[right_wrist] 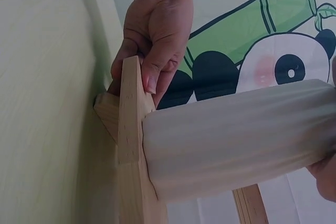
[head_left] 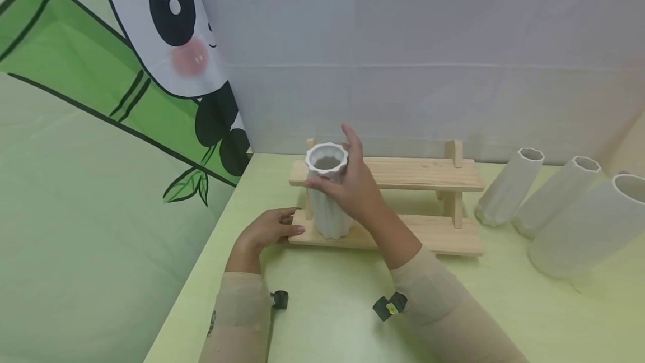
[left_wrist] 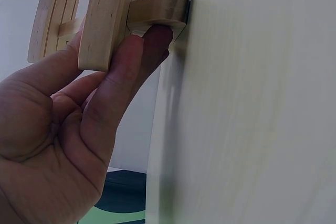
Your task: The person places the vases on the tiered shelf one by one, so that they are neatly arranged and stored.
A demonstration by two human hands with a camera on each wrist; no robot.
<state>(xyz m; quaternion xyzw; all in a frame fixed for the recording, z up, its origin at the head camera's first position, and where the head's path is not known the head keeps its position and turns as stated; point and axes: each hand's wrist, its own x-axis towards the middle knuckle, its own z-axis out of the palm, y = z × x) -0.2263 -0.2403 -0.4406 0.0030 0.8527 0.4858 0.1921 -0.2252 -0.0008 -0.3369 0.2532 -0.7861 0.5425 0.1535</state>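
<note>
A white fluted vase (head_left: 330,214) with a scalloped rim stands upright at the left of the lower board of a two-tier wooden shelf (head_left: 423,173). My right hand (head_left: 359,189) holds it just below the rim, thumb across the front and fingers round the far side, partly hidden. In the right wrist view, the vase's base (right_wrist: 157,156) meets the board's top. At the shelf's left end my left hand (head_left: 267,227) grips the lower board (left_wrist: 102,30), thumb on top and fingers underneath by the wooden foot (left_wrist: 160,11).
Three more white vases stand on the table to the right of the shelf: a slim one (head_left: 511,186), another (head_left: 556,198) beside it, and a wide one (head_left: 589,231) nearest me. Behind the table hangs a pale cloth (head_left: 403,60); a panda-printed cloth (head_left: 101,212) hangs at left.
</note>
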